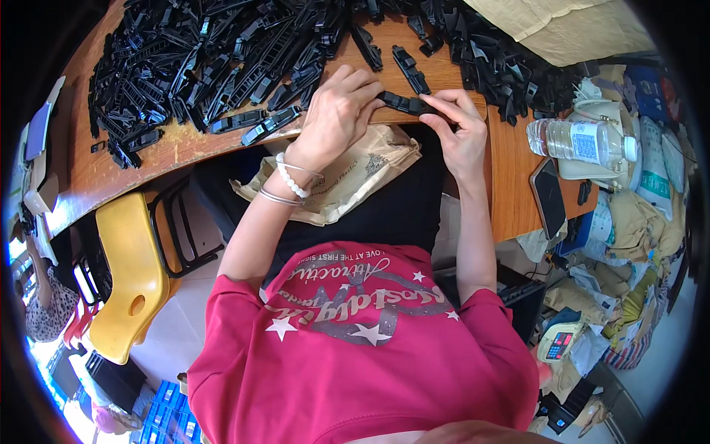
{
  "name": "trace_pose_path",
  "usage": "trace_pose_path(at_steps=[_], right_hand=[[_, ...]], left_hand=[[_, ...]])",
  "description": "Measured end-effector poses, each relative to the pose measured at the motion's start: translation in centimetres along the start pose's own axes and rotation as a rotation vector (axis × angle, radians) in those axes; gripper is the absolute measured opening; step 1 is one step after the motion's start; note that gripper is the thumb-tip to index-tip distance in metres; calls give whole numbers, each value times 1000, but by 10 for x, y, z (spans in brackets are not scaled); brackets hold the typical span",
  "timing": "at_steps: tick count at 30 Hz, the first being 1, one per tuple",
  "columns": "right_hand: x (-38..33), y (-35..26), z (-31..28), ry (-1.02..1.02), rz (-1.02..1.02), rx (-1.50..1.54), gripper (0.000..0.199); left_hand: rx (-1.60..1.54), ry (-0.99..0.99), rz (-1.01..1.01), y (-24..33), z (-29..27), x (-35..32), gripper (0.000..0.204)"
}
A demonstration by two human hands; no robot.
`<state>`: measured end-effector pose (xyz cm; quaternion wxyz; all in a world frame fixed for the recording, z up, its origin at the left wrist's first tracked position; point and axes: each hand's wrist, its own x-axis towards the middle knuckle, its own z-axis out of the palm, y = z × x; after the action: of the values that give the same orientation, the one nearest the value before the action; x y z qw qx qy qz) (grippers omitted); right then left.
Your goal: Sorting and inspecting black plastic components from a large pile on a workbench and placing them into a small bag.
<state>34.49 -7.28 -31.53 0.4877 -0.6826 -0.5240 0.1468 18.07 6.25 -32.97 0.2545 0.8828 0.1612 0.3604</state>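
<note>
Just above the table's near edge, a slim black plastic part [403,103] is stretched between my two hands. My right hand [460,129] pinches its right end between thumb and fingertips. At the other end my left hand [342,105], wearing a white bead bracelet and a bangle, has its fingers curled in; its fingertips meet the part and partly hide that end. Beyond my hands, another black part [411,69] lies loose on the wood. Two more, including a nearby black part [271,126], rest along the edge left of my left hand.
A large heap of black parts [222,59] covers the left of the wooden table [510,170], with another pile [510,74] at right. A brown paper bag [347,181] lies on my lap. Right are a bottle [580,142] and phone [547,198]; left, a yellow chair [133,274].
</note>
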Motion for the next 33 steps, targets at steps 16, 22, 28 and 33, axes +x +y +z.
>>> trace_pose_path(at_steps=[16,22,28,33], right_hand=[[21,5,17,198,-194,-134,21],[71,29,13,192,-189,-597,29],[60,26,6,186,-303,-523,19],[61,10,22,213,-87,-778,28]], left_hand=[[140,74,28,-1,-6,26,18],[378,-72,143,-1,16,40,28],[275,-133,109,13,8,22,31],[260,-69,116,13,8,26,31]])
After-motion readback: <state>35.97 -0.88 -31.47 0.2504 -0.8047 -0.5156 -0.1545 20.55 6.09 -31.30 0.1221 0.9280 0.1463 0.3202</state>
